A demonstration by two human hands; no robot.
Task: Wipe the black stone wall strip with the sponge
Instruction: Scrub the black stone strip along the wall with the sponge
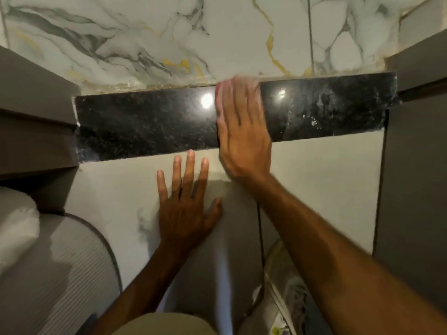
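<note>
Wall: veined marble tile [150, 39] above black stone strip [145, 122].
Right hand [242, 131]: flat, pressing pink sponge [219, 97] (mostly hidden) on strip.
Left hand [186, 206]: open, fingers spread, empty, on pale wall [314, 175].

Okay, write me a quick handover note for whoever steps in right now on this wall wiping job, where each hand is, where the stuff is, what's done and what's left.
Right hand: flat on the black stone strip, near its middle, fingers pressing a pink sponge that barely shows at the hand's left edge and top.
Left hand: spread flat and empty on the pale tile below the strip, bracing.
Done: cannot say for certain; the strip left of the hand looks darker and cleaner.
Left: the right end of the strip shows whitish streaks and specks, so likely wipe rightward to the end.
</note>
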